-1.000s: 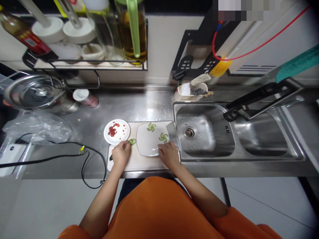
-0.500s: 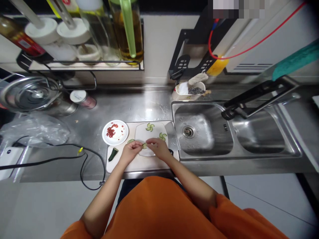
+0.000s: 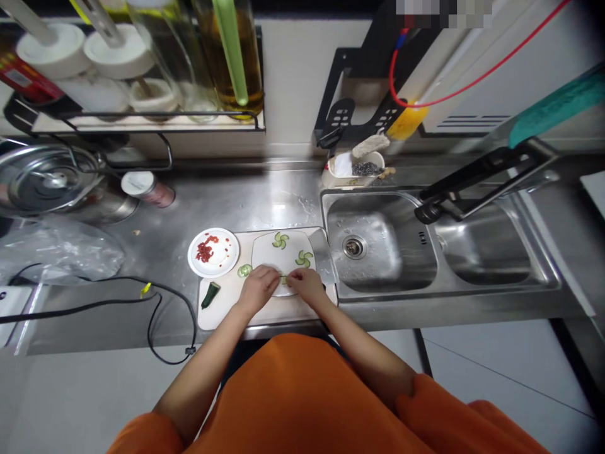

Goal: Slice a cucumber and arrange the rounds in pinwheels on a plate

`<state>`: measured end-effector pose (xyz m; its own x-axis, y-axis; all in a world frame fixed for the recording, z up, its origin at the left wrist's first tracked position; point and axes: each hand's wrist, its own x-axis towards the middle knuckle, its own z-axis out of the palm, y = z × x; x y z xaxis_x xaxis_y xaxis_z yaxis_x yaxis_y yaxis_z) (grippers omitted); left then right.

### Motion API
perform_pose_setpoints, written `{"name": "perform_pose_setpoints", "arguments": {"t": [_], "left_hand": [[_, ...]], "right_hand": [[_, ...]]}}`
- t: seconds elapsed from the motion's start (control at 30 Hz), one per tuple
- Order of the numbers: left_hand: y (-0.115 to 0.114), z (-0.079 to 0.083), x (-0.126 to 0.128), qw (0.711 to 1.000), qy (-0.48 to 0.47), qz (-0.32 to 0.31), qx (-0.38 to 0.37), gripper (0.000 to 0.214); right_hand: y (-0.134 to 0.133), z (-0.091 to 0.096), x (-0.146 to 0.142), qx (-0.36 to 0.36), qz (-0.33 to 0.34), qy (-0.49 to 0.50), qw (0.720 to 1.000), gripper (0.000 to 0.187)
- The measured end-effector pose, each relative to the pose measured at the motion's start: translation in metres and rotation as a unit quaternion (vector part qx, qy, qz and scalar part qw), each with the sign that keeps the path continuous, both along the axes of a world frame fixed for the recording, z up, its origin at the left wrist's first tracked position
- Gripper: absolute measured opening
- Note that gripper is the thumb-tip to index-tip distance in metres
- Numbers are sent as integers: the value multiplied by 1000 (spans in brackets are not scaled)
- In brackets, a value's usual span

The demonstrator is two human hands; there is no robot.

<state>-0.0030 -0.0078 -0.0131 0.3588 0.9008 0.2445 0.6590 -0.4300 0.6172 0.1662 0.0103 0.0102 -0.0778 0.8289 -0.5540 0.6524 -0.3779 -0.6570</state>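
Note:
A square white plate lies on a pale cutting board and carries two pinwheels of cucumber slices. My left hand and my right hand meet over the plate's near edge, fingertips pinched together on a small cucumber slice between them. A loose pile of cucumber slices sits on the board left of the plate. A cucumber end piece lies at the board's left side. A round white saucer with red chili bits stands beside the board.
A steel double sink with a black faucet lies to the right. A pot lid, a plastic bag, a black cable and a small jar are on the left. A rack of bottles hangs above.
My left hand left the sliced cucumber beside the plate and my right hand left the plate's corner. Both came together over the plate's near edge, pinching a slice. The view shifted slightly.

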Motion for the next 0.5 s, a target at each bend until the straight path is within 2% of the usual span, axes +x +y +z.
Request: {"name": "perform_pose_setpoints", "arguments": {"t": [0.2,0.33,0.5], "left_hand": [[-5,-4,-1,998,39,-50,12,18],[-7,-2,0,996,56,-74,-5,19],[-6,-1,0,994,65,-89,-15,18]], "right_hand": [[3,9,-1,-24,94,-104,990,20],[3,8,-1,-33,149,-152,976,20],[-1,5,-3,-11,178,-203,963,19]]}}
